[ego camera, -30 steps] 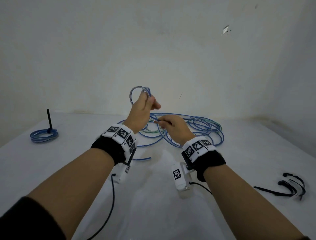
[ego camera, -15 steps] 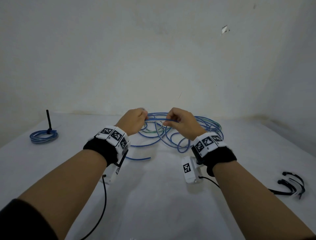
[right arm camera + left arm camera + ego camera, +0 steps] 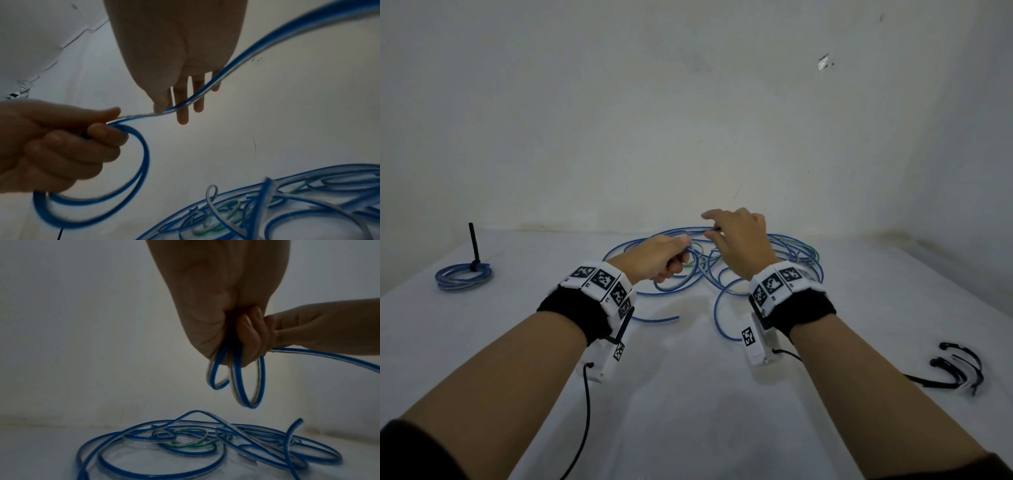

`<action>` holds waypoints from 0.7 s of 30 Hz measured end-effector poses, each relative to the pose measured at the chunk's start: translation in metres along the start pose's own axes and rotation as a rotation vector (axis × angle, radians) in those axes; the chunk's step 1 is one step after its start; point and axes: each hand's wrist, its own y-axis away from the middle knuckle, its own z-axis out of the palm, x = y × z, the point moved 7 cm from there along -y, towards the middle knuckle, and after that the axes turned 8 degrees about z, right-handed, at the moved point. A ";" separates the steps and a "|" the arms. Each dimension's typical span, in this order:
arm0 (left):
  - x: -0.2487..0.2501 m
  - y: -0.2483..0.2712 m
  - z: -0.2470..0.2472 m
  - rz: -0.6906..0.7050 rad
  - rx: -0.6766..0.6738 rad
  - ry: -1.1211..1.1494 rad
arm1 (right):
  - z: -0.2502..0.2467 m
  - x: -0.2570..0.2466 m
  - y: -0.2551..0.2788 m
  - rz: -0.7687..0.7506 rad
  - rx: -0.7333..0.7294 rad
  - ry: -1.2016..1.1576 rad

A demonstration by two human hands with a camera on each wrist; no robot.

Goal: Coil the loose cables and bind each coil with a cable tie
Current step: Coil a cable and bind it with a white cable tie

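Note:
A tangled pile of loose blue cable (image 3: 794, 255) (image 3: 185, 443) (image 3: 287, 203), with a green strand (image 3: 191, 447) in it, lies on the white table (image 3: 688, 411) near the back wall. My left hand (image 3: 671, 262) (image 3: 236, 344) (image 3: 82, 142) hovers just above the pile's front and grips two small loops of the blue cable (image 3: 246, 386) (image 3: 123, 194). My right hand (image 3: 722, 234) (image 3: 174, 105) is close to its right, fingers stretched out. Its thumb pinches the strand that leads out of the left fist.
A blue coil (image 3: 464, 277) bound by an upright black cable tie (image 3: 473, 246) lies at the far left. Several loose black cable ties (image 3: 959, 370) lie at the right. One cable end (image 3: 657, 319) points toward me. The wall stands right behind the pile.
My left hand has come down from a raised position with its loop and now holds two loops low over the pile. My right hand has shifted rightward along the strand and stretched its fingers.

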 end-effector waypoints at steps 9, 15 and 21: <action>0.011 -0.001 0.001 0.018 0.001 0.231 | 0.002 0.006 0.008 -0.019 0.177 -0.278; 0.008 0.001 -0.010 -0.014 0.093 0.234 | -0.005 0.007 0.001 -0.018 0.108 -0.351; 0.008 0.004 -0.017 -0.018 0.140 0.056 | 0.008 0.013 -0.006 0.077 -0.149 -0.290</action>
